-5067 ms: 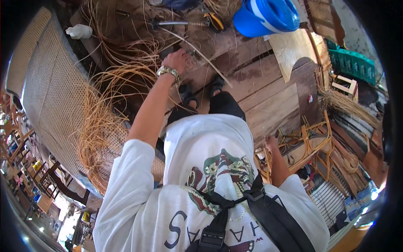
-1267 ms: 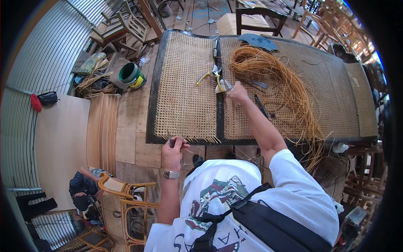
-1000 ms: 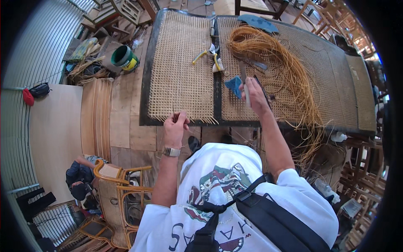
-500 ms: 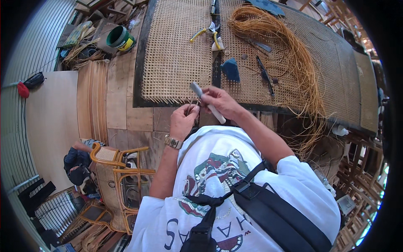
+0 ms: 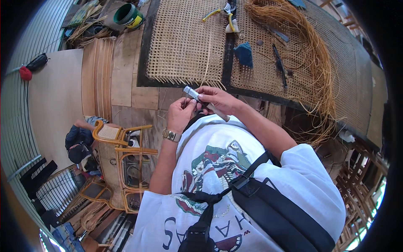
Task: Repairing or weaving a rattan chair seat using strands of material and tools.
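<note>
My right hand (image 5: pixel 217 101) is closed round a short hand tool with a flat grey metal end (image 5: pixel 191 93) and a pale handle (image 5: pixel 221 113). The metal end points up and left, just over the fingertips of my left hand (image 5: pixel 180 114). Those fingertips are pinched together; a thin cane strand seems to be between them, mostly hidden. Both hands meet in front of my waist, below the near edge of a woven cane panel (image 5: pixel 184 46) in a dark frame. Loose strand ends (image 5: pixel 168 80) stick out along that edge.
On the panel lie yellow-handled pliers (image 5: pixel 229 12), a blue cloth scrap (image 5: pixel 244 54), a dark slim tool (image 5: pixel 279 65) and a long bundle of cane strands (image 5: pixel 312 50). A green bucket (image 5: pixel 128 17) stands at far left. Another person (image 5: pixel 79 140) sits near rattan chairs (image 5: pixel 121 147).
The view has shifted, so the panel sits higher and further right. My right hand has brought the tool's metal end down and left, closer to my left fingertips.
</note>
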Demonstrator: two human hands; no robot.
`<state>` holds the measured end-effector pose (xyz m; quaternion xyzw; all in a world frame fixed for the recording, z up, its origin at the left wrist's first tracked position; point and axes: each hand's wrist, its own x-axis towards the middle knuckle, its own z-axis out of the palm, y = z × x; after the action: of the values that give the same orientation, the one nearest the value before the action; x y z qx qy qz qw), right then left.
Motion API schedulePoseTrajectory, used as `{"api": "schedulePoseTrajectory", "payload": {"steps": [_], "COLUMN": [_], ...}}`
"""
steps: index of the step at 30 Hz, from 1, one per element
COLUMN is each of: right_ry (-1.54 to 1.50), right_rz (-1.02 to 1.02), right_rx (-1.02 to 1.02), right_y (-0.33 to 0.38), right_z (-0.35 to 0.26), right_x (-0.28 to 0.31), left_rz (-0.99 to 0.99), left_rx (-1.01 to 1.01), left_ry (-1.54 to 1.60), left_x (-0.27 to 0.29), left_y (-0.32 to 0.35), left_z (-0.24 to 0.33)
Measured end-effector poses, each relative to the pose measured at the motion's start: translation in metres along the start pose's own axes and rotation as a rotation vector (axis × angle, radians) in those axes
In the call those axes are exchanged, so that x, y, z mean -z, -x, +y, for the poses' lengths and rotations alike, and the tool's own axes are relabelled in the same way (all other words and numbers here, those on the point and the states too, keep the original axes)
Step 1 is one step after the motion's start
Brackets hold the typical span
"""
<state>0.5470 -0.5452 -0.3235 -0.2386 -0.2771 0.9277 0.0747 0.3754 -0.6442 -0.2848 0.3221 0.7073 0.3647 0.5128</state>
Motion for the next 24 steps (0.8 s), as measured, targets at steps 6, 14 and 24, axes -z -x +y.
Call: {"api": "schedulePoseTrajectory", "payload": {"steps": [6, 14, 24], "right_ry": [0.035, -0.001, -0.007], "right_rz": [0.095, 0.289, 0.328], "right_rx": [-0.04, 0.08, 0.109], "right_y": [0.002, 0.012, 0.028], "right_z": [0.005, -0.009, -0.037], "right_x": [0.007, 0.011, 0.023], "left_rz": [0.027, 0.054, 0.046], "left_rx": [-0.037, -0.136, -0.136], "left_ry": [-0.079, -0.151, -0.201], "left_x": [-0.004, 0.01, 0.049], "left_y": [0.006, 0.026, 0.078], "left_z": [-0.012, -0.003, 0.001]}}
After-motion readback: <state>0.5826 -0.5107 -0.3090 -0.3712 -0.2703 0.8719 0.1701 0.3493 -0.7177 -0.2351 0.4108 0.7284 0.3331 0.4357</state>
